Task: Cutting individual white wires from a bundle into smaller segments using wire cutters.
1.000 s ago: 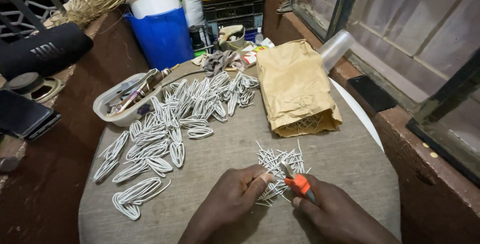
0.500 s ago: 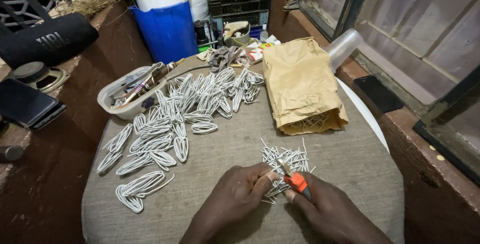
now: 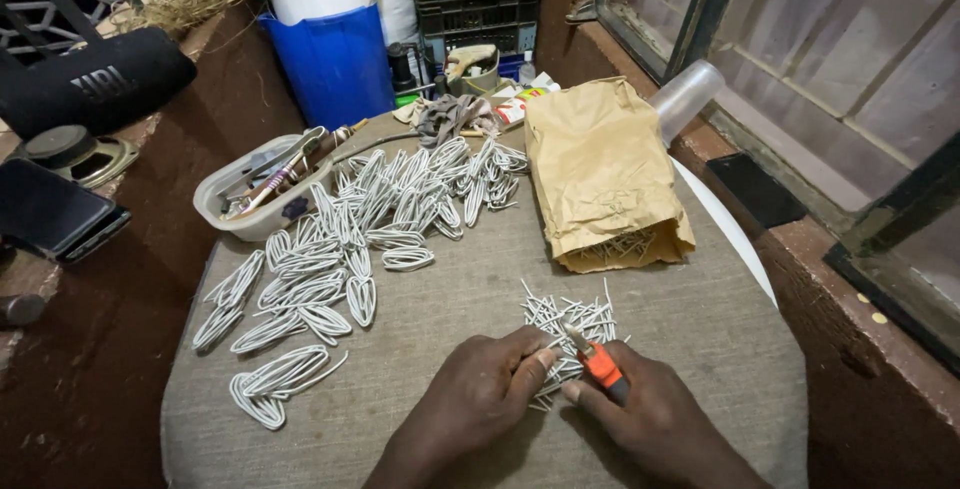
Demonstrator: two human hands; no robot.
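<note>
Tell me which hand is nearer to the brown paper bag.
Right. The right hand, gripping an orange-handled tool, sits below the brown paper bag, nearly under its open end. The left hand lies farther left, at the pile of short white pieces.

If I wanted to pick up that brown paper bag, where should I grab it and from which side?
Probably at the far, closed end of the brown paper bag, reaching over from the top. It lies flat on the cloth-covered table with its open mouth toward the person, and short white wire pieces show inside. Lifting the closed end would spill them, so pinch the mouth shut first, then raise that edge.
</note>
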